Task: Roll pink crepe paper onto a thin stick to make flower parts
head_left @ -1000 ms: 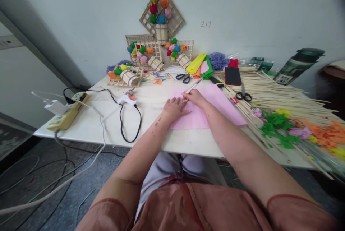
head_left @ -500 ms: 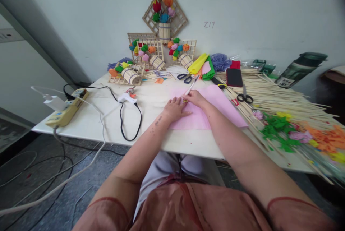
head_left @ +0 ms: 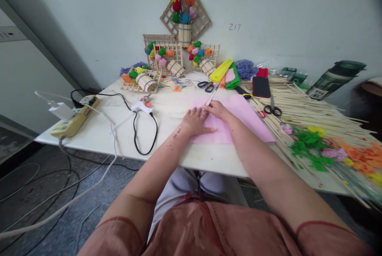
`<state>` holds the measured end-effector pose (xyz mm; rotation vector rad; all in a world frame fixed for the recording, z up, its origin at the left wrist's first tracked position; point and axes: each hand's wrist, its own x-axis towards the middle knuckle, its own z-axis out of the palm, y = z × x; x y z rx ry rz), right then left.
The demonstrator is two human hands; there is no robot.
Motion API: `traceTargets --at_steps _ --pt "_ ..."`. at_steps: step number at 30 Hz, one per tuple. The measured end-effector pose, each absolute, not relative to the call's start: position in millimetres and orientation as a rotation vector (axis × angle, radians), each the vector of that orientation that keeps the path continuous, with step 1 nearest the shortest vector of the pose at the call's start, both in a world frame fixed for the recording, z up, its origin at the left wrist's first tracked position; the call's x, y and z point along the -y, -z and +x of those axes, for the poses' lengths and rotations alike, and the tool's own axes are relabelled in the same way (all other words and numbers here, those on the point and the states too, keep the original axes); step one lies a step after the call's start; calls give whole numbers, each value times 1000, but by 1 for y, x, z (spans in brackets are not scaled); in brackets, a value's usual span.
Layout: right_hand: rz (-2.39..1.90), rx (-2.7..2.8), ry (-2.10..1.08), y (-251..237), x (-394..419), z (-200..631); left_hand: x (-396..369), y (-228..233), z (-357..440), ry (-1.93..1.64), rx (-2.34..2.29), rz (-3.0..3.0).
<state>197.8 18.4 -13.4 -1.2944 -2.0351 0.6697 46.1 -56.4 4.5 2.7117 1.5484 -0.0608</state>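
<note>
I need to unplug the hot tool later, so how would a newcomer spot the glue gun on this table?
Start at the pink sheet under both hands, then look toward the table's left half. The glue gun lies there, white with an orange trigger, trailing a looping black cord; nothing else nearby is white and pistol-shaped.

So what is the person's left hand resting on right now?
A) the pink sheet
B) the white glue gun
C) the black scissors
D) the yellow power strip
A: the left hand lies flat on the pink sheet, while the right hand beside it holds a pen over that sheet.
</note>
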Motion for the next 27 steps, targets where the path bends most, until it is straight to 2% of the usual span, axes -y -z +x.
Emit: traceTargets --at_steps 27 --pt "-1371 2163 -480 10 -14 198 58 -7 47 48 -1529 2678"
